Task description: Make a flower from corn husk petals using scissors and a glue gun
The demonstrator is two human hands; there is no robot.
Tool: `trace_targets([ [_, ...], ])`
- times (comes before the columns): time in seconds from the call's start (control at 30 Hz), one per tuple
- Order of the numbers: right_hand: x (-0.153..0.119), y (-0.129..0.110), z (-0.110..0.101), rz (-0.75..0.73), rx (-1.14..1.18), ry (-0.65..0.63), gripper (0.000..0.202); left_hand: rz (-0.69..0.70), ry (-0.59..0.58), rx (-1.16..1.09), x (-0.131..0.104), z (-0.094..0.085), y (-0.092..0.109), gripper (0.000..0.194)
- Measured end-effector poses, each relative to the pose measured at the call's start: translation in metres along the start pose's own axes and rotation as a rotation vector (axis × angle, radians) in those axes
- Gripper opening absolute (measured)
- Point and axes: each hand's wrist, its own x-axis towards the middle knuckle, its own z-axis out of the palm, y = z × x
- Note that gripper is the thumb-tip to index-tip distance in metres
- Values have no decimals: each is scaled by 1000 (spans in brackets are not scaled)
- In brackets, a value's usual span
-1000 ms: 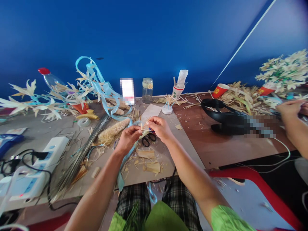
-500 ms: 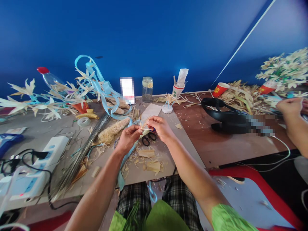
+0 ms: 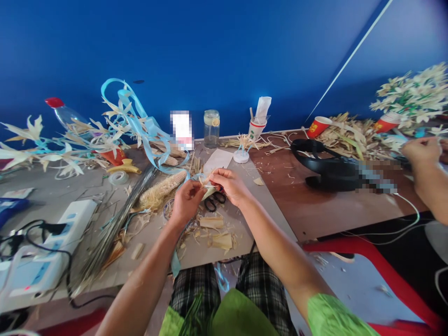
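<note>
Pale husk, by the look of it, makes up the strip held above the table. It seems dry and thin, so I'd judge that a hard pull between the two hands could split it, and too light a pinch could let it slip. Dropped, it could easily be lost among the scraps, which are much the same colour. The scissors lie just below the fingers, where a lowered knuckle could knock them, and the blue ribbon passes near the left forearm, close enough to snag.

As for the grip, the left hand has thumb and fingertips closed on the strip from one side, and the right hand pinches it from the other, with hardly any gap. The strip sits right at the fingertips, in the short space between the hands. Whether it is one piece or several, I cannot tell.
</note>
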Motion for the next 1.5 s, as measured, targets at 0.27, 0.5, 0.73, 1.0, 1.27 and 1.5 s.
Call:
trace_targets([
  [0.27, -1, 0, 0, -17, -19, 11, 20, 239, 26, 233, -2, -3, 3, 5],
  [0.5, -5, -4, -1, -51, -91, -22, 22, 264, 53, 284, -3, -5, 9, 6],
  [0.73, -10, -6, -5, -172, -275, -87, 34, 324, 56, 292, -6, -4, 12, 8],
  [1.0, -10, -4, -8, -211, -243, -147, 21, 394, 81, 456, -4, -5, 8, 13],
  [1.27, -9, -1, -5, -247, -301, -113, 34, 442, 31, 487, -4, -5, 5, 14],
  [1.5, -7, -5, -5, -176, -173, 7, 32, 430, 20, 510, -5, -4, 7, 14],
])
